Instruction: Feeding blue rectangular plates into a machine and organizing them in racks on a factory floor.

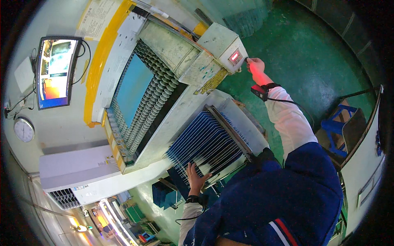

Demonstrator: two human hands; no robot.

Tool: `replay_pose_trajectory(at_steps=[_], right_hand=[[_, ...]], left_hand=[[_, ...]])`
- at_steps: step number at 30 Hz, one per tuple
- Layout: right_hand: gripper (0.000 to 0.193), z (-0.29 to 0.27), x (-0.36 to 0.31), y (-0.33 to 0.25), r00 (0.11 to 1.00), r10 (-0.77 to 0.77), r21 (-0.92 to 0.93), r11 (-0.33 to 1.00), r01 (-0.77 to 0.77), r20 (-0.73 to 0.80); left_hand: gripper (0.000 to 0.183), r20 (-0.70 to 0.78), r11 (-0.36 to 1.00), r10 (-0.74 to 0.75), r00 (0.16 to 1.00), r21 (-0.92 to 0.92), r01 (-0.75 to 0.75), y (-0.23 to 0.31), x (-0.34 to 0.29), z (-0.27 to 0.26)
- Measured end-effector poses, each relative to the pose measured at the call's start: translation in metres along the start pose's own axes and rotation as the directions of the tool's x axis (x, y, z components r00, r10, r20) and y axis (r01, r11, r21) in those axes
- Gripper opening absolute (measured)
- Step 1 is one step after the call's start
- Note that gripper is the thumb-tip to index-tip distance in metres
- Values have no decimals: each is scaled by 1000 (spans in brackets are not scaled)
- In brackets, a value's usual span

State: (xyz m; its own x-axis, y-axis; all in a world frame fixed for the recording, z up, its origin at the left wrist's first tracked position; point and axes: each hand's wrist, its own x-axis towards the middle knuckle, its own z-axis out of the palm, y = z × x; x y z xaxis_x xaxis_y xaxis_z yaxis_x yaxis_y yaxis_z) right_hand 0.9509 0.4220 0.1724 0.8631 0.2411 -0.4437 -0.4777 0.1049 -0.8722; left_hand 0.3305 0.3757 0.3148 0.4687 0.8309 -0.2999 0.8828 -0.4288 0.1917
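Note:
My right hand [257, 67] reaches out to a pale metal control box [221, 43] with a small red lit display [235, 56]. Its fingers are closed on a small black knob [246, 60] at the box's side. My left hand [195, 178] is open, fingers spread, at the near end of a rack of upright dark blue panels [205, 139]; whether it touches them I cannot tell. A flat blue panel [134, 88] lies on the roller conveyor [158, 92] of the machine beyond the rack. Each wrist wears a black band with a cable.
A wall monitor [58, 73] and a round clock [24, 129] are at the left, above a white cabinet unit [78, 168]. More dark panels [164, 193] stand on a lower rack. A blue stool [338, 127] sits at right on green floor [303, 61].

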Motion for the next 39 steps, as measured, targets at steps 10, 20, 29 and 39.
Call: replay_pose_trajectory(at_steps=[10, 20, 29, 39], right_hand=[[27, -1, -1, -2, 999, 20, -14, 1000, -20, 37], [27, 0, -4, -5, 997, 59, 33, 998, -61, 49], [27, -2, -3, -3, 995, 62, 42, 997, -65, 79], [27, -2, -14, -15, 995, 78, -22, 997, -76, 70]], left_hand=[[107, 9, 1000, -21, 1000, 7, 21, 3, 0, -1], [109, 2, 1000, 2, 1000, 9, -2, -2, 0, 2], [109, -15, 1000, 9, 1000, -10, -9, -7, 0, 4], [110, 1, 1000, -17, 1000, -10, 17, -8, 0, 5]])
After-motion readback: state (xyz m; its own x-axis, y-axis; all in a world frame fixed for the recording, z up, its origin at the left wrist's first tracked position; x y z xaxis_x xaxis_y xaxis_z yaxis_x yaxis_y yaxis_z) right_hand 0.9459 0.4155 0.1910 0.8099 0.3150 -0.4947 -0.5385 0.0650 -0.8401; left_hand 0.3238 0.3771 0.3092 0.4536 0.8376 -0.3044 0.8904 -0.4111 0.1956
